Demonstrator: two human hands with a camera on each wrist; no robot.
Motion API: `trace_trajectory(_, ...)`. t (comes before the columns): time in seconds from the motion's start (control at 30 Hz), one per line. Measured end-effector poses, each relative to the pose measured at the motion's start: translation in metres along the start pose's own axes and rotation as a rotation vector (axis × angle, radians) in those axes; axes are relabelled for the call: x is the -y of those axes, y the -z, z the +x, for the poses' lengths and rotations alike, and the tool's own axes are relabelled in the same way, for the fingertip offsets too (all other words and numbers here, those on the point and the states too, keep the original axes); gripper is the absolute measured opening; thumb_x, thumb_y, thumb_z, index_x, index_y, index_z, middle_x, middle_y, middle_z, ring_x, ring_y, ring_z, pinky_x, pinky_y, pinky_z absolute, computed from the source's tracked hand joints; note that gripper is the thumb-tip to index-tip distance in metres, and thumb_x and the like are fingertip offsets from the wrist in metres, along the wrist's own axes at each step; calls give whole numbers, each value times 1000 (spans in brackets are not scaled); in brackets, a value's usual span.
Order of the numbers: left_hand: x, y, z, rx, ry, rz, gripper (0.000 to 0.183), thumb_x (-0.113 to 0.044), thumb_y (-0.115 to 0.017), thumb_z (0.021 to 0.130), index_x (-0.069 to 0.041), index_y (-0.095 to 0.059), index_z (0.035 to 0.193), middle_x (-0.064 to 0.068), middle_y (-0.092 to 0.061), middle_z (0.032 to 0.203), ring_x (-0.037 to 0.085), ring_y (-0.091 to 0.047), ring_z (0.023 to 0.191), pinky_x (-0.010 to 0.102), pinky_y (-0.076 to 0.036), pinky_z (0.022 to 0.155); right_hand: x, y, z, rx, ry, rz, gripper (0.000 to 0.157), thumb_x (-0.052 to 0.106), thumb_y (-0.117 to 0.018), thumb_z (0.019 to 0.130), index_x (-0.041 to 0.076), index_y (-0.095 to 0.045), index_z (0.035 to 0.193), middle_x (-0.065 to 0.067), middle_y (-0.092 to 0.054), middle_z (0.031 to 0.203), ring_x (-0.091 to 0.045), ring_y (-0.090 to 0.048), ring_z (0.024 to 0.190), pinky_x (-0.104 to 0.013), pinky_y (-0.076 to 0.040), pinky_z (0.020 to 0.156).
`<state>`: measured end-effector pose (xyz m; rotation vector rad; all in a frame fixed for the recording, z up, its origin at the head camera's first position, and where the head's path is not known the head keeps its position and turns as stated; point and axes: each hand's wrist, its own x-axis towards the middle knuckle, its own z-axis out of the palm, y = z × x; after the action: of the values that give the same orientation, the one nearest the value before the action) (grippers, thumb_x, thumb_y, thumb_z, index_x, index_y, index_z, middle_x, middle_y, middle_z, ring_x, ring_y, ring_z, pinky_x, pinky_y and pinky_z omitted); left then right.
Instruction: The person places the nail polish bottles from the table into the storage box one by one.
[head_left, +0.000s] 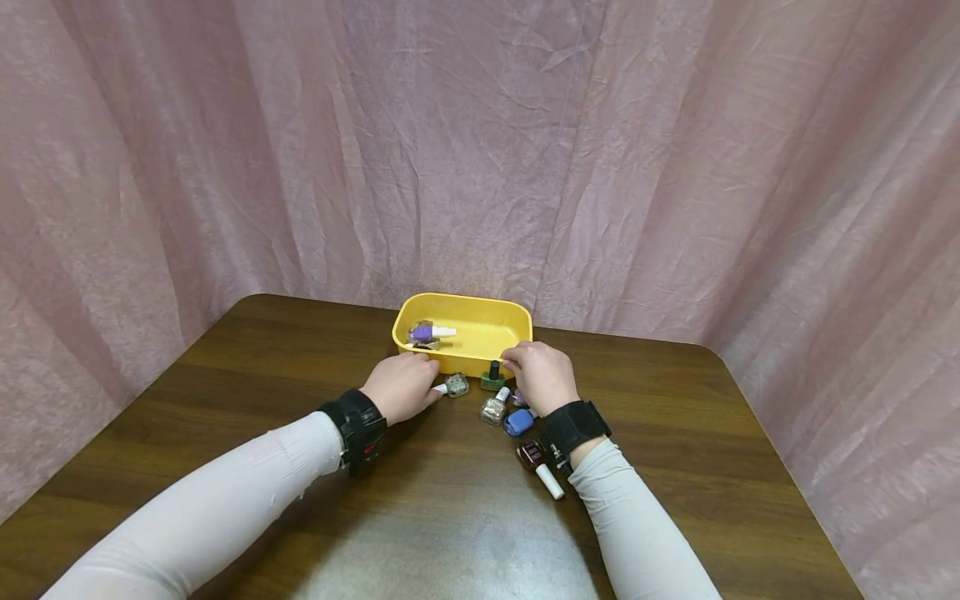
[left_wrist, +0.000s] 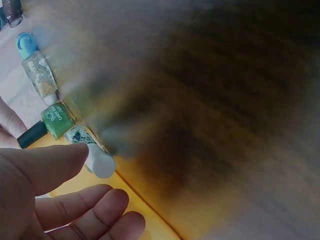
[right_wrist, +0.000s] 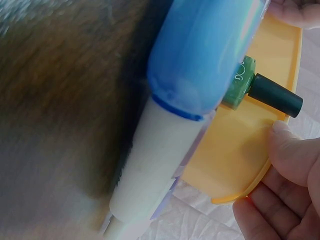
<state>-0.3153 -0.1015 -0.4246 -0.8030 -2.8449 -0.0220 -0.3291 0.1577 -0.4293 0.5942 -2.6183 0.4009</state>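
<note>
A yellow plastic bin (head_left: 480,367) stands at the back of the table. My right hand (head_left: 546,375) grips its front right rim, thumb on one side and fingers on the other. My left hand (head_left: 401,385) is at the bin's front left corner. In the left wrist view its thumb overlaps the white cap of a glitter nail polish bottle (left_wrist: 80,135), with a gap between thumb and fingers. Between the hands, a green nail polish bottle (head_left: 492,381) with a black cap stands against the bin's front. A purple bottle (head_left: 422,333) lies inside the bin, at left.
Before my right hand lie a gold glitter polish bottle (head_left: 492,411), a blue bottle (head_left: 517,422) and a dark red bottle (head_left: 531,455) with a white cap. Another purple bottle (head_left: 519,397) is partly hidden by that hand. A pink curtain (head_left: 480,167) hangs behind the wooden table (head_left: 420,517).
</note>
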Motion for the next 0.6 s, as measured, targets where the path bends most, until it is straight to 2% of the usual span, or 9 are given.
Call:
trace_trajectory(0.33,-2,0,4,31,2,-3,27,-29,-86,98,-6,-74,99,7,-72,89,28,-70,85,48,-61,79,-1,0,0,-2,5,-6,8,17,-82,100,15,-87,107,-1,-80,99,-24,-75,91,-45,-61,79)
trace_trajectory(0.6,-2,-5,8,40,3,-13,24,-29,-85,99,-7,-74,97,4,-70,83,26,-68,80,47,-60,77,-2,-1,1,-1,4,-4,8,18,-83,100,16,-87,106,-1,-79,96,-23,-74,89,-45,-61,77)
